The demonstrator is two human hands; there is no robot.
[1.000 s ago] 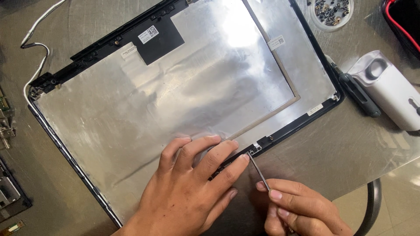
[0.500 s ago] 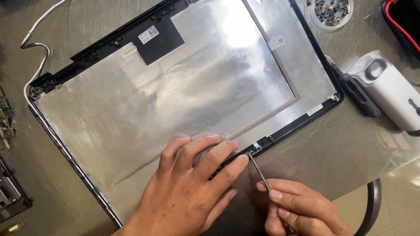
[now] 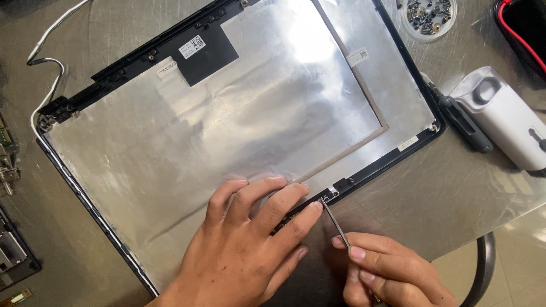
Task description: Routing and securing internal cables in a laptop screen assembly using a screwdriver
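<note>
Head view, from the left: we see a white cable (image 3: 44,85) trailing off the corner of the foil-lined laptop lid (image 3: 227,125), which lies flat across the metal table (image 3: 466,193). Our left hand (image 3: 250,244) rests spread and flat on the lid's near edge, fingers pressing the black frame. Our right hand (image 3: 387,273) pinches thin tweezers (image 3: 336,224) (tip touching a small bracket on that edge); farther right sit a screw dish (image 3: 427,16) and a white tool (image 3: 506,116).

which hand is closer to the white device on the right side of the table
Right. The right hand holds a thin tool below and left of the white device; the left hand rests farther left on the foil-lined panel.
</note>
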